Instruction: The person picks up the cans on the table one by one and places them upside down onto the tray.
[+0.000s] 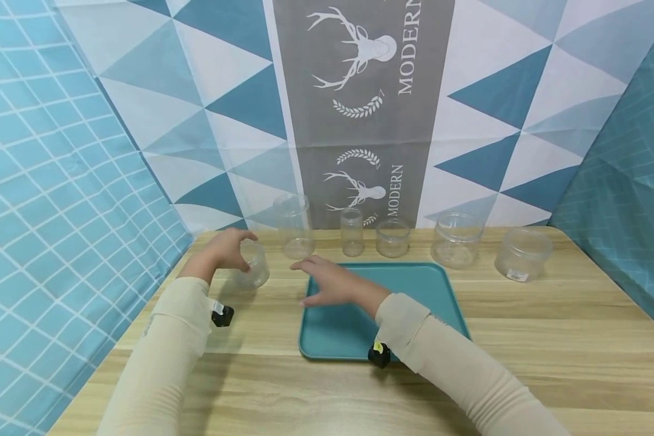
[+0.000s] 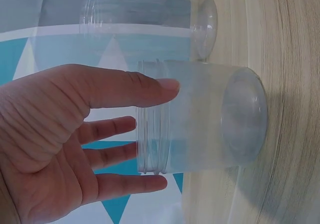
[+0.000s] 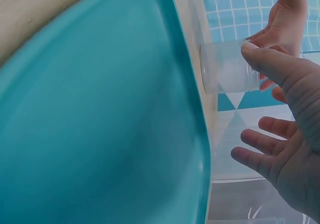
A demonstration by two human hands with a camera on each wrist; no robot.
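Note:
A clear plastic jar point(image 2: 200, 116) with a ridged neck stands upright on the wooden table at the left. My left hand point(image 1: 228, 249) is around its top, thumb on one side and fingers on the other. In the left wrist view the thumb overlaps the neck, and the fingers point(image 2: 132, 183) look fairly straight rather than curled in. Over the left part of the teal tray point(image 1: 414, 275) hovers my right hand point(image 1: 332, 282), holding nothing, its thumb and fingers spread. The right wrist view shows the tray's raised rim close by.
Along the back stand more clear containers: a tall jar point(image 1: 294, 227), a slim jar point(image 1: 352, 233), a low small jar point(image 1: 393, 238), a wide jar point(image 1: 458, 240) and another wide jar point(image 1: 523, 254) with a white label. A patterned curtain point(image 1: 360, 121) hangs behind the table.

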